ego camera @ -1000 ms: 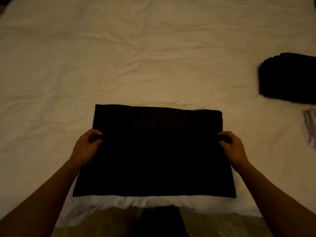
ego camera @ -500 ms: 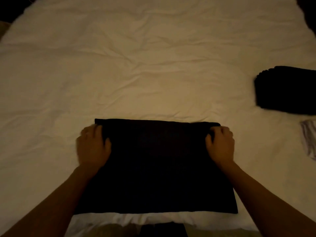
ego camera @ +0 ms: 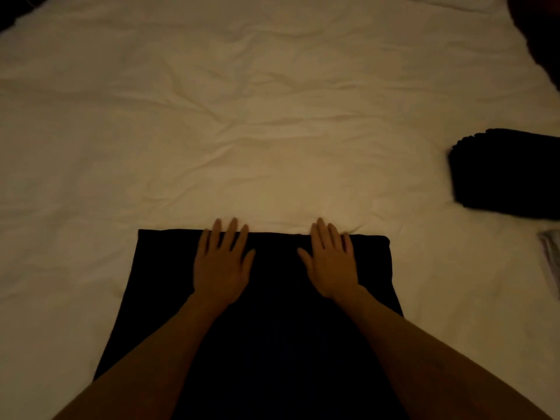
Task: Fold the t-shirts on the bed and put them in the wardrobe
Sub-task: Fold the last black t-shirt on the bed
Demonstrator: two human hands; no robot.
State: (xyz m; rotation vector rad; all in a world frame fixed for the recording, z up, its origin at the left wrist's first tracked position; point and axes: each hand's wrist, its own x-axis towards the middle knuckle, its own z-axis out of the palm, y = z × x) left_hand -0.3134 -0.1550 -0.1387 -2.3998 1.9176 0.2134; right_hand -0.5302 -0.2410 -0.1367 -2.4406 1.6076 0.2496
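Observation:
A black t-shirt [ego camera: 272,313] lies folded into a flat rectangle on the white bed [ego camera: 242,131], close to the near edge. My left hand [ego camera: 222,262] rests palm down on its far edge, fingers straight and spread, fingertips just over the fold. My right hand [ego camera: 331,262] lies flat the same way a little to the right. Both forearms cross the shirt's near part and hide it.
A pile of folded black clothes [ego camera: 506,177] sits at the bed's right side. A small grey-white cloth [ego camera: 550,256] lies just nearer, cut off by the frame. A dark shape [ego camera: 539,34] fills the top right corner. Wrinkled sheet stretches beyond the shirt.
My hands let go of the shirt's side edges, carried the fold to the far edge, then moved inward and flattened onto it. The view has tilted closer.

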